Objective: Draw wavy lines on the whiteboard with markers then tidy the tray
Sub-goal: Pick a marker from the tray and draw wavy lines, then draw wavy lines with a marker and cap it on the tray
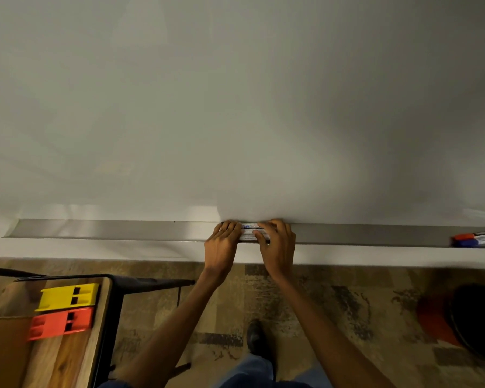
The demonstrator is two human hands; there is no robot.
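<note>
Left hand (223, 242) down in the tray, fingers curled over the left end of a small bundle of white-barrelled whiteboard markers (249, 233), gripping it. Right hand (279, 243) at the other end of the same bundle, fingers bent over the barrels, thumb at the near side, gripping too. Markers lying lengthwise and side by side between the two hands, only a short stretch of printed barrel with a bit of blue showing; number of markers not clear. Bundle resting in the long grey metal tray (109, 231) along the bottom edge of the wide white whiteboard (235, 107), about midway along the visible run of tray. At the far right end of the tray, well apart from the hands, a second group of capped markers (478, 238) in red, blue and green, lying flat. Below the tray, patterned brown and tan carpet (333, 303), with one dark shoe (254, 336) and blue trouser legs (252, 371) near the bottom edge. To the left, a wooden-topped table with a dark frame (67, 359), carrying a yellow plastic block (67, 296) and an orange-red plastic block (60, 323), touching side by side. At the lower right, a dark round object with an orange part (476, 317) on the floor, blurred, kind not clear.
</note>
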